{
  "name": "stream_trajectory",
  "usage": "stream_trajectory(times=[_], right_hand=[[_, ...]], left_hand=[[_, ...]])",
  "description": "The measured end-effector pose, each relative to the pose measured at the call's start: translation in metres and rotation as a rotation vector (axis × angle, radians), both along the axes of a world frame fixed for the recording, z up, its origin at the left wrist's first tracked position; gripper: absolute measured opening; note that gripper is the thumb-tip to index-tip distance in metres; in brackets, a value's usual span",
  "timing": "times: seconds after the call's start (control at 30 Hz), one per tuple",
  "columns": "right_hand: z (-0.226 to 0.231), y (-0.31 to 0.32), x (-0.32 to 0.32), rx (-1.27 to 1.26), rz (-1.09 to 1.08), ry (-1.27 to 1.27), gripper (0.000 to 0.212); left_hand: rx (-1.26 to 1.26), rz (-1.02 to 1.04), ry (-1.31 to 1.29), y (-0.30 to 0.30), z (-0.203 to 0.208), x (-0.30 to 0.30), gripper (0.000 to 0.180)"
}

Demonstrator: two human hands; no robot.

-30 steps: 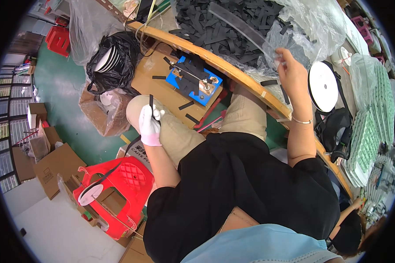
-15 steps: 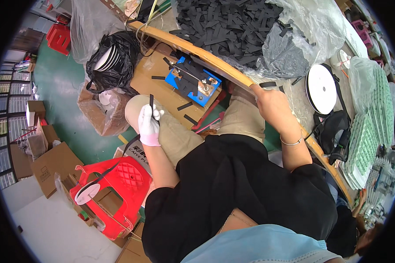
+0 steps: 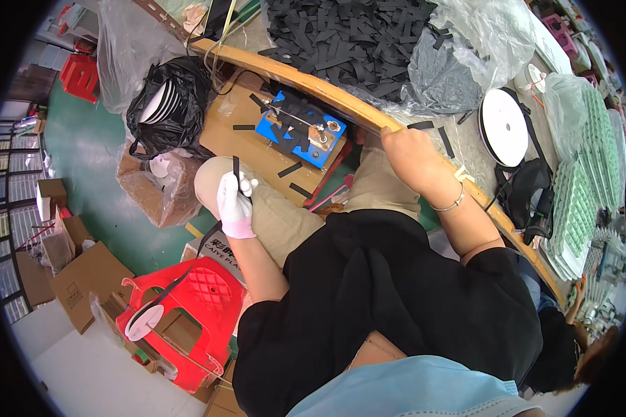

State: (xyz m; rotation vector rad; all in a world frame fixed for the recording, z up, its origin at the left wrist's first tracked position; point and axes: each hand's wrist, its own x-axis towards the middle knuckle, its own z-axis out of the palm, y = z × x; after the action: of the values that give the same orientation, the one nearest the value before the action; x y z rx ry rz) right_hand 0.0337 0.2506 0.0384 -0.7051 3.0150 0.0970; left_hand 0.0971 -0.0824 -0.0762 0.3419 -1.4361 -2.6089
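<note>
My left hand [image 3: 236, 203], in a white glove with a pink cuff, is closed on a narrow black strip [image 3: 236, 167] over my left knee. The strip's end stands up out of the fingers. My bare right hand [image 3: 412, 154] lies at the wooden table edge [image 3: 318, 82], its fingers curled and their tips mostly hidden. Just past it, a loose black strip [image 3: 420, 125] lies on the tabletop, with another black strip [image 3: 446, 142] beside it. Between my knees and the table, a blue device [image 3: 311, 156] with metal parts has black strips heaped over it.
A big pile of black strips [image 3: 348, 42] covers the far tabletop. At right stand a white reel [image 3: 502, 128] and green trays [image 3: 570, 215]. A red stool [image 3: 212, 292] carries another reel [image 3: 145, 322] at lower left. A black bag [image 3: 191, 104] holds white discs.
The whole view has shifted slightly. My right hand's fingers have curled in more at the table edge, and more of the strip beside it shows. My left hand keeps its strip, almost unmoved.
</note>
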Motion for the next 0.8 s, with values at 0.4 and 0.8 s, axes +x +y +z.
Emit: stream_trajectory(times=[0.4,0.8], right_hand=[[0.065,0.027,-0.007,-0.276,-0.023,0.009,0.028],[-0.007,0.011,-0.092,-0.601,0.015,0.191,0.03]], left_hand=[[-0.172,-0.005,-0.1,0.0,0.007,-0.004,0.02],[-0.538,-0.118,-0.214,0.077,0.084,-0.068,0.014]])
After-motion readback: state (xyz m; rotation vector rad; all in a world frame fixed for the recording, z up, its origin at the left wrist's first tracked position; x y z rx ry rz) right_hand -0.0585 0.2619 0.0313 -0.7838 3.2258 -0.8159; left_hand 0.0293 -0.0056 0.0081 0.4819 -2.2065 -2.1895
